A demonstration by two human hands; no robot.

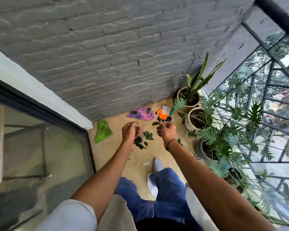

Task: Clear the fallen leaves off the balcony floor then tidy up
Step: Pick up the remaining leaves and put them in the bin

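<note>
Both my hands are held out over the beige balcony floor (158,147). My left hand (130,132) and my right hand (167,132) have curled fingers and seem to pinch the rim of a faint clear plastic bag (140,130) between them. A dark leaf (137,140) hangs just below my left palm. Under the hands lies a leafy sprig (147,139) with a thin stem. Loose leaves lie further off: one leaf (155,123) near my right fingers, two on the purple cloth (141,115), one by my right wrist (179,141).
A green cloth (103,131) lies by the glass sliding door (40,147). An orange glove (163,115) and a teal-handled trowel (171,113) lie by the grey brick wall (107,55). Potted plants (194,120) line the glass railing (265,114) on the right. My feet stand at the bottom centre.
</note>
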